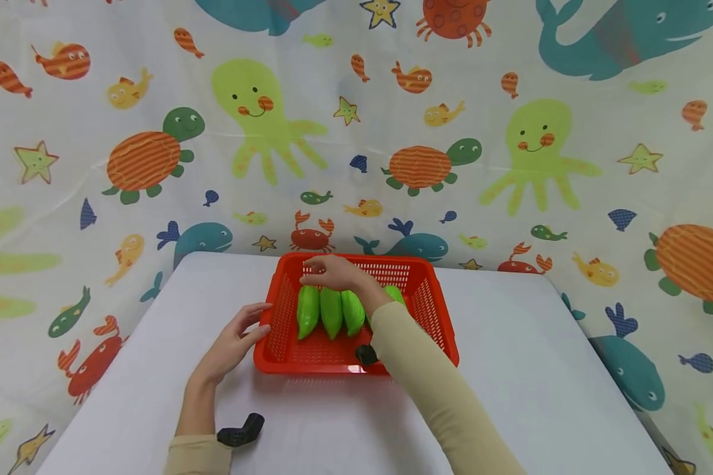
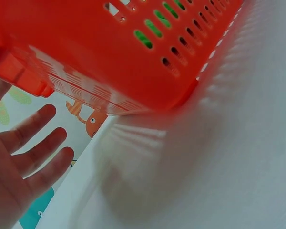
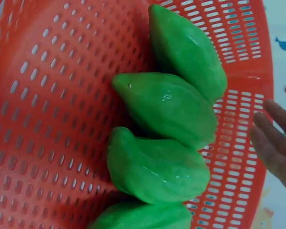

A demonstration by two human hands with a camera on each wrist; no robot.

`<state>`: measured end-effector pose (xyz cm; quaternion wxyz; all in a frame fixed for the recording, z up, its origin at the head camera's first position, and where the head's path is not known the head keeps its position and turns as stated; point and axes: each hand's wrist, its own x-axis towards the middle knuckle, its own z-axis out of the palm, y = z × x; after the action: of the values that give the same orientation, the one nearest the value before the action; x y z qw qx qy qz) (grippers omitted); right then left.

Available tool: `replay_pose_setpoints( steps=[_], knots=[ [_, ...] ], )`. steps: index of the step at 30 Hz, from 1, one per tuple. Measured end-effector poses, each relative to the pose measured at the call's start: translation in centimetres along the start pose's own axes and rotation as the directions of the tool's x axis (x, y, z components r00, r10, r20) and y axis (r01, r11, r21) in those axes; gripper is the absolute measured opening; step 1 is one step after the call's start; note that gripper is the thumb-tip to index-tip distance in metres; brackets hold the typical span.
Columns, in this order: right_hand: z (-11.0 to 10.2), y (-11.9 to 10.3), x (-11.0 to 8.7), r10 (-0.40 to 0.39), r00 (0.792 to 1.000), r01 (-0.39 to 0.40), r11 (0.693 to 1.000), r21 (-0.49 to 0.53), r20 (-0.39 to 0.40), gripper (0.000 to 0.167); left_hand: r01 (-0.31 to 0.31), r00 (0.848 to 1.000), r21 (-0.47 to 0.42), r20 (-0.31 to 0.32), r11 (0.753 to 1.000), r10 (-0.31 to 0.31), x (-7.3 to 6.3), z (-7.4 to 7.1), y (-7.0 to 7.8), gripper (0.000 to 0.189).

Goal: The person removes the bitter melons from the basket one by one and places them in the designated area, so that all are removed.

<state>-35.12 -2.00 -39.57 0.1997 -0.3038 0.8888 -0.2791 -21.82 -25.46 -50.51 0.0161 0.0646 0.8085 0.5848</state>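
A red plastic basket (image 1: pixel 333 368) with slotted walls holds several green mangoes (image 1: pixel 331 311), lying side by side in a row. In the right wrist view the mangoes (image 3: pixel 167 107) show pointed tips and shiny skins against the basket floor. My left hand (image 1: pixel 232 346) is at the basket's left rim, fingers spread and thumb apart. Its straight fingers (image 2: pixel 47 174) stand beside the outer wall in the left wrist view. Over the back part of the basket, above the row, reaches my right hand (image 1: pixel 335 272), loosely bent and holding nothing. My right forearm hides part of the basket's right side.
The basket stands on a white table (image 1: pixel 511 369). Behind it hangs a curtain (image 1: pixel 344 185) printed with sea animals. A black wrist device (image 1: pixel 241 430) sits at my left wrist, and another black device (image 1: pixel 366 355) at my right.
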Motion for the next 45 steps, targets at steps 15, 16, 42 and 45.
replay_pose_setpoints(
  steps=[15,16,42,45],
  knots=[
    [1.1,0.8,1.1,0.064,0.975,-0.042,0.993,-0.107,0.211,0.057,0.007,1.000,-0.004,0.009,1.000,-0.006,0.3,0.1,-0.3,0.051],
    [1.1,0.8,1.1,0.068,0.975,-0.043,0.992,-0.119,0.213,0.056,0.006,1.000,-0.006,0.009,1.000,-0.006,0.3,0.1,-0.3,0.051],
    [3.2,-0.5,2.3,0.106,0.973,-0.006,0.899,-0.439,0.205,0.051,0.002,1.000,-0.012,0.012,1.000,-0.002,0.3,-0.5,-0.3,0.050],
    [3.6,-1.0,2.4,0.125,0.974,-0.026,0.890,-0.455,0.188,0.053,0.001,1.000,-0.013,0.010,1.000,-0.001,0.3,-0.5,-0.4,0.051]
  ],
)
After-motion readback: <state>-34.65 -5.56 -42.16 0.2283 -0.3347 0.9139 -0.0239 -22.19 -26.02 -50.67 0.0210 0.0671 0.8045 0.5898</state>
